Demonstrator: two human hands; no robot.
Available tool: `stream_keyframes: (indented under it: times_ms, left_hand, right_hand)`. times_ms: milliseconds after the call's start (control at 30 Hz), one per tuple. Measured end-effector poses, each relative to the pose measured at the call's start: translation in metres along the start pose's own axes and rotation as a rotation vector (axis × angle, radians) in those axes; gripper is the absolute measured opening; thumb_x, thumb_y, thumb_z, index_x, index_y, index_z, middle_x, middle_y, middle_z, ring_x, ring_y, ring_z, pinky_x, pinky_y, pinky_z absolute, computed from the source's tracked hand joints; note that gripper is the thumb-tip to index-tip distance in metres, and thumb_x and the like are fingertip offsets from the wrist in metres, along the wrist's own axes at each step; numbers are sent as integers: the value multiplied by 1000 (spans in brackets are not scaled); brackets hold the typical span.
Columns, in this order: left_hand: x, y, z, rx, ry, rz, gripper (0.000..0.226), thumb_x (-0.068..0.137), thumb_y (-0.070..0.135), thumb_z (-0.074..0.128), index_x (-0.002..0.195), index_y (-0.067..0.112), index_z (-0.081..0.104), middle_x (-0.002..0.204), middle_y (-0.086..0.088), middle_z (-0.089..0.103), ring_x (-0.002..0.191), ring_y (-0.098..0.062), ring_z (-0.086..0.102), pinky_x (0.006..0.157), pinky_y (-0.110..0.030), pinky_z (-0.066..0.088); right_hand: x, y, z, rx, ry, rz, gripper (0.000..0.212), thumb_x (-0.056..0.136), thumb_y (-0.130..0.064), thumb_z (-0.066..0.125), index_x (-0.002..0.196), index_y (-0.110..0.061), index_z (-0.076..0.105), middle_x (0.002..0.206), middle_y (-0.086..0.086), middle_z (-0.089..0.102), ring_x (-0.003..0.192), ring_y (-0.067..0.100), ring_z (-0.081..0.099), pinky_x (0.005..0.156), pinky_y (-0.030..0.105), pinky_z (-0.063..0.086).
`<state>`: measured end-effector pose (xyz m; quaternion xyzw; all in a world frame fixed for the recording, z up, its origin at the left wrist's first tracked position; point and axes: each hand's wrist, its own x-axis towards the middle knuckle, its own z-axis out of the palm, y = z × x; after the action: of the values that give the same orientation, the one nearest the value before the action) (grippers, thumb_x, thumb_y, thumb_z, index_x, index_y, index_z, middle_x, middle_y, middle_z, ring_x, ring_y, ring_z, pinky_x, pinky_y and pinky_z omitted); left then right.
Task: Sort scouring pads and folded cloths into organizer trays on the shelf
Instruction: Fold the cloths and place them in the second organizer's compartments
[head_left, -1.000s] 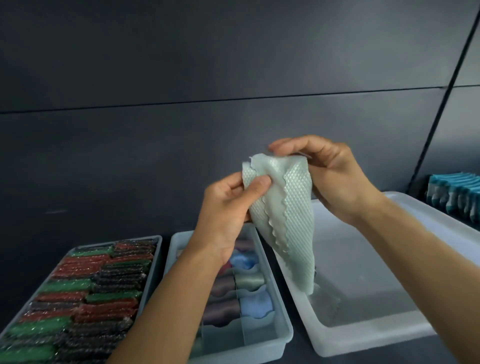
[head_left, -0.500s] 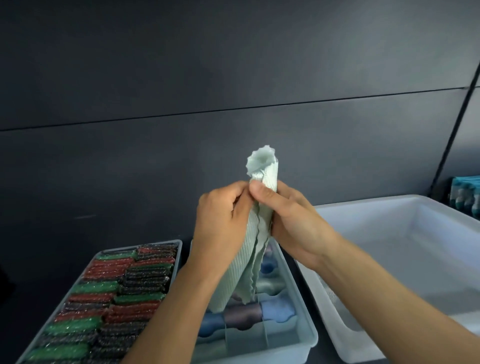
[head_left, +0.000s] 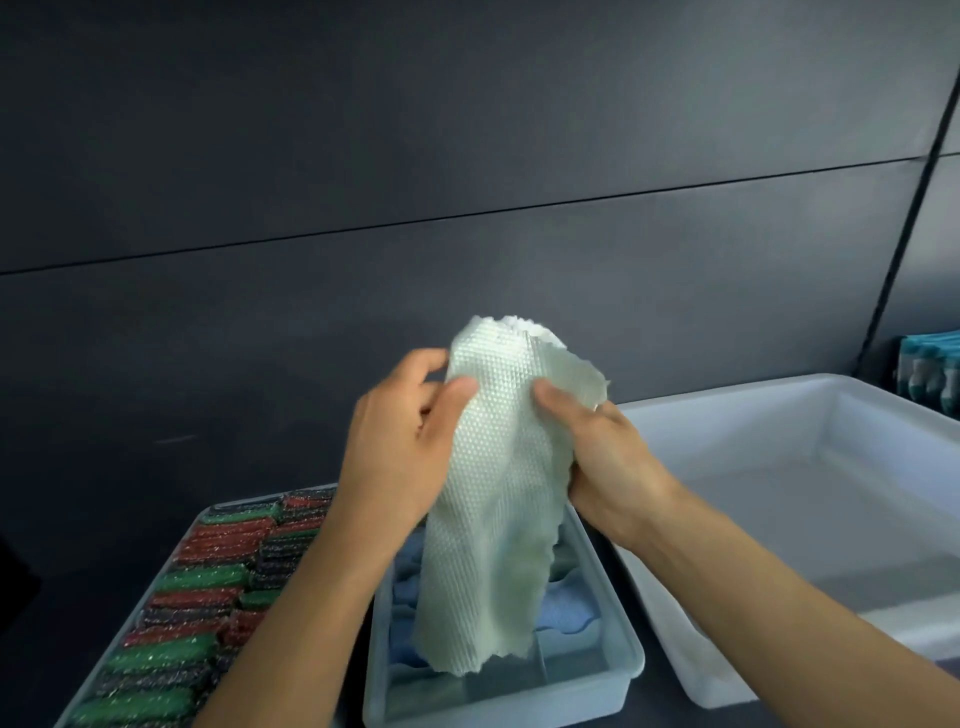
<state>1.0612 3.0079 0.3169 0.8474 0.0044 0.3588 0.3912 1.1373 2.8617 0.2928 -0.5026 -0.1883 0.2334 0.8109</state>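
A pale green waffle-textured cloth (head_left: 498, 493) hangs between both hands above the middle tray. My left hand (head_left: 400, 447) pinches its left edge with thumb and fingers. My right hand (head_left: 597, 452) grips its right side, thumb in front. Below it stands the divided organizer tray (head_left: 618, 660), holding rolled blue and grey cloths (head_left: 566, 608), partly hidden by the hanging cloth. To the left, a tray (head_left: 218, 512) is packed with rows of green, red and dark scouring pads (head_left: 208, 582).
A large white tub (head_left: 810, 415) stands to the right on the dark shelf. Teal and blue folded items (head_left: 930, 369) sit at the far right edge. A dark panelled wall (head_left: 467, 182) rises close behind the trays.
The cloth was bunched narrow between both hands half a second ago; now it is spread wider and hangs lower over the middle tray. Both hands have moved apart.
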Motion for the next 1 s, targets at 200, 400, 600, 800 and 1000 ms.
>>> stream_keyframes:
  times_ms: [200,400,600,800,1000]
  left_hand:
    - [-8,-4,-8,-584,-104,-310,17,91,20,62,102,8,69,98,-11,74,91,-25,71,82,-41,56]
    - [-11,2,1,-651,33,-250,20,92,21,60,102,6,71,96,-10,75,90,-24,72,78,-34,59]
    - [-10,5,-7,-633,18,-205,15,98,16,52,101,6,62,86,-2,71,77,-11,66,66,-21,53]
    - [-12,8,-6,-584,-8,-144,20,99,21,51,111,12,63,100,-5,73,92,-19,70,77,-25,55]
    - [-12,8,-8,-573,-5,-103,27,100,27,48,101,6,65,94,-24,64,84,-27,61,78,-37,51]
  right_hand:
    - [-4,-4,6,-248,128,-304,50,91,-35,59,92,14,50,79,12,53,71,23,46,67,39,40]
    - [-16,-6,11,-469,205,-536,15,90,-21,66,86,-15,53,60,-4,53,53,11,46,49,22,40]
    - [-24,-8,7,-495,212,-622,31,83,-22,73,104,-34,53,97,-14,62,80,-3,58,67,15,48]
    - [-33,-13,6,-676,180,-698,52,80,-23,74,117,-48,48,109,-39,49,83,-11,55,65,10,46]
    - [-31,-17,-1,-812,82,-692,18,77,-33,76,92,-36,67,92,-16,62,64,8,50,60,20,47]
